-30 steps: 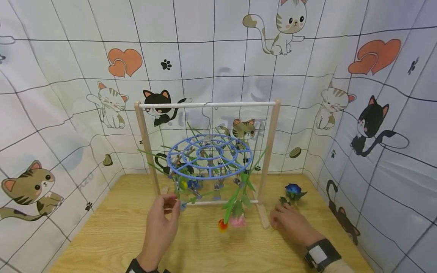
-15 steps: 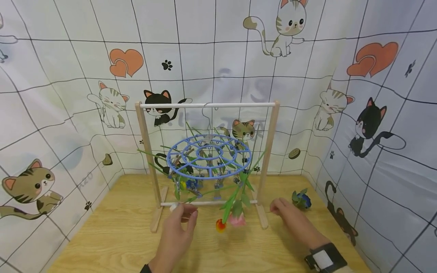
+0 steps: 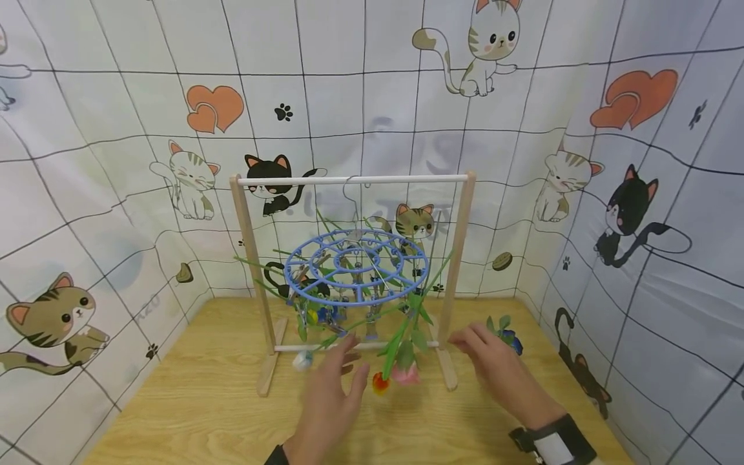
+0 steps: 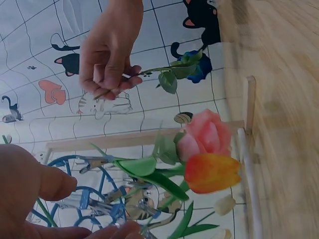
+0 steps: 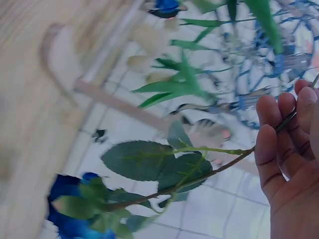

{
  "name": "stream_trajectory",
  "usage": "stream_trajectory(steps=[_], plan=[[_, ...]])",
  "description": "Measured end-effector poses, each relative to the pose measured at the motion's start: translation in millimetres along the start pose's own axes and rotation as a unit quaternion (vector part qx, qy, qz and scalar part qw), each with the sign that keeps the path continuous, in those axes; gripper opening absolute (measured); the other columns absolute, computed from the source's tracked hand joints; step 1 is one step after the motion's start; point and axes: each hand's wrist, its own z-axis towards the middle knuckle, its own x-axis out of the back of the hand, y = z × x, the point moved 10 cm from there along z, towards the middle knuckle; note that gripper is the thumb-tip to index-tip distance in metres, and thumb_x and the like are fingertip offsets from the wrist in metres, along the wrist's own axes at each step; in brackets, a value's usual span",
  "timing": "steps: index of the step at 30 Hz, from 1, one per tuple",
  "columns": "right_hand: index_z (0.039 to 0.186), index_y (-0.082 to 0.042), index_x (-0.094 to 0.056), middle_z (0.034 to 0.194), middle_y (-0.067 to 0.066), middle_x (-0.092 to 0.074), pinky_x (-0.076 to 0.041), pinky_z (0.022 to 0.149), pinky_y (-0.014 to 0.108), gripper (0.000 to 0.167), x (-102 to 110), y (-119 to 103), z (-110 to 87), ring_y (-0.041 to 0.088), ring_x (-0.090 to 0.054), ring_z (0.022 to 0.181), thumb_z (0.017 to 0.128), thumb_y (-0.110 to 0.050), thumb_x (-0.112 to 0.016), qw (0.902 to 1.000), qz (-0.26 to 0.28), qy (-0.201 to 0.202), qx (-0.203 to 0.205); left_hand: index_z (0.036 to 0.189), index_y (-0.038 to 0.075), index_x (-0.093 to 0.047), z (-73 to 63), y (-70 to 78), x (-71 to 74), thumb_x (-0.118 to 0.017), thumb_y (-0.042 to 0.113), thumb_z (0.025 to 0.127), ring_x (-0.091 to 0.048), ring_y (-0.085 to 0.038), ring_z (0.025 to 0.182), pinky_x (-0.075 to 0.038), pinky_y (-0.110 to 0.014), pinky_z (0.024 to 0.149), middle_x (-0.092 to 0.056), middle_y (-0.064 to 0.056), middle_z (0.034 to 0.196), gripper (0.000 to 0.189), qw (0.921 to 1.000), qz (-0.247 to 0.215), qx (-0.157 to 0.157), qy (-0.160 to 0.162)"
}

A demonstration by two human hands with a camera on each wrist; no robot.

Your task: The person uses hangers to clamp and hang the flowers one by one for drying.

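Note:
My right hand (image 3: 494,365) pinches the stem of a blue rose (image 5: 75,209) at the right of the rack. The bloom points down and away from the fingers, with green leaves (image 5: 137,160) along the stem. In the head view the rose is partly hidden behind that hand. My left hand (image 3: 334,394) holds nothing, its fingers loosely bent and apart, below a round blue clip hanger (image 3: 358,299). Beside it, head down, hang an orange-yellow tulip (image 4: 212,173) and a pink rose (image 4: 205,134). A whitish flower (image 3: 303,360) hangs to its left.
A wooden rack (image 3: 459,239) with a white top bar (image 3: 407,178) carries the hanger by its hook. Several more flowers are clipped there, including a blue one (image 3: 328,314); stems stick out around it. Cat-print cloth walls (image 3: 360,97) enclose the wooden table (image 3: 192,400) at the back and sides.
My left hand has moved right from the hanger's left side, uncovering the whitish flower. The right hand has raised the blue rose's stem, and its bloom has swung from facing up to pointing down.

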Motion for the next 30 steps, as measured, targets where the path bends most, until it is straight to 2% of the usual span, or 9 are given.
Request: stream_trajectory(steps=[6, 9, 13, 16, 20, 22, 25, 28, 30], plan=[[0.124, -0.011, -0.074, 0.114, -0.002, -0.072, -0.070, 0.083, 0.020, 0.053, 13.5, -21.2, 15.3, 0.014, -0.079, 0.097, 0.087, 0.024, -0.088, 0.9995, 0.028, 0.015, 0.000, 0.171, -0.004, -0.045, 15.6, 6.4, -18.1, -0.070, 0.021, 0.119, -0.068, -0.046, 0.151, -0.062, -0.062, 0.119, -0.057, -0.025, 0.174, 0.062, 0.9973, -0.038, 0.037, -0.050], [0.123, -0.008, -0.075, 0.114, 0.000, -0.075, -0.067, 0.087, 0.015, 0.052, 18.2, -30.5, 21.1, 0.017, -0.081, 0.097, 0.086, 0.026, -0.086, 0.9978, 0.058, 0.031, 0.009, 0.171, -0.006, -0.042, 23.8, 10.3, -23.1, -0.068, 0.023, 0.120, -0.065, -0.049, 0.153, -0.059, -0.065, 0.122, -0.055, -0.029, 0.173, 0.064, 0.9965, -0.050, 0.038, -0.055], [0.123, -0.005, -0.074, 0.111, 0.002, -0.075, -0.061, 0.084, 0.008, 0.048, 23.2, -42.2, 26.6, 0.013, -0.077, 0.091, 0.088, 0.027, -0.082, 0.9922, 0.109, 0.054, 0.028, 0.169, -0.011, -0.043, 31.4, 11.5, -27.6, -0.064, 0.026, 0.122, -0.064, -0.052, 0.152, -0.059, -0.065, 0.122, -0.055, -0.034, 0.171, 0.063, 0.9955, -0.063, 0.042, -0.056], [0.123, -0.004, -0.073, 0.105, 0.004, -0.075, -0.059, 0.077, 0.008, 0.036, 25.5, -50.2, 29.4, 0.009, -0.072, 0.084, 0.096, 0.020, -0.080, 0.9871, 0.138, 0.070, 0.041, 0.166, -0.014, -0.045, 35.6, 10.4, -28.6, -0.061, 0.028, 0.124, -0.066, -0.053, 0.148, -0.061, -0.066, 0.119, -0.059, -0.037, 0.165, 0.062, 0.9956, -0.063, 0.048, -0.050], [0.121, -0.002, -0.073, 0.102, 0.004, -0.076, -0.061, 0.074, 0.011, 0.021, 24.4, -56.5, 31.7, 0.009, -0.072, 0.080, 0.105, 0.010, -0.078, 0.9795, 0.178, 0.082, 0.046, 0.160, -0.014, -0.051, 43.0, 12.1, -25.7, -0.058, 0.028, 0.125, -0.073, -0.048, 0.137, -0.066, -0.062, 0.112, -0.068, -0.034, 0.152, 0.056, 0.9962, -0.071, 0.042, -0.030], [0.121, -0.002, -0.073, 0.102, 0.003, -0.077, -0.062, 0.074, 0.012, 0.024, 22.5, -58.7, 32.5, 0.009, -0.072, 0.079, 0.102, 0.012, -0.079, 0.9762, 0.195, 0.085, 0.043, 0.151, -0.011, -0.058, 47.5, 12.4, -24.3, -0.056, 0.027, 0.125, -0.077, -0.043, 0.126, -0.070, -0.056, 0.105, -0.073, -0.029, 0.139, 0.045, 0.9962, -0.076, 0.038, -0.020], [0.121, -0.003, -0.073, 0.100, 0.001, -0.075, -0.061, 0.072, 0.012, 0.037, 19.1, -61.1, 33.7, 0.008, -0.070, 0.078, 0.094, 0.021, -0.081, 0.9736, 0.209, 0.084, 0.035, 0.138, -0.006, -0.066, 52.9, 11.4, -21.8, -0.054, 0.024, 0.126, -0.078, -0.037, 0.115, -0.072, -0.049, 0.097, -0.076, -0.023, 0.124, 0.034, 0.9964, -0.074, 0.040, -0.006], [0.122, -0.004, -0.073, 0.097, 0.003, -0.075, -0.061, 0.071, 0.013, 0.042, 17.2, -64.2, 35.4, 0.009, -0.071, 0.077, 0.092, 0.024, -0.080, 0.9706, 0.223, 0.085, 0.031, 0.133, -0.002, -0.070, 56.2, 10.0, -19.2, -0.052, 0.026, 0.127, -0.078, -0.036, 0.117, -0.072, -0.049, 0.096, -0.077, -0.021, 0.123, 0.034, 0.9962, -0.074, 0.047, 0.005], [0.122, -0.004, -0.072, 0.096, 0.004, -0.075, -0.062, 0.071, 0.014, 0.042, 16.4, -66.1, 37.2, 0.011, -0.072, 0.076, 0.093, 0.025, -0.079, 0.9674, 0.237, 0.084, 0.029, 0.132, -0.002, -0.071, 57.6, 10.1, -17.2, -0.047, 0.028, 0.128, -0.077, -0.037, 0.113, -0.071, -0.048, 0.093, -0.077, -0.022, 0.120, 0.039, 0.9955, -0.080, 0.050, 0.009]])
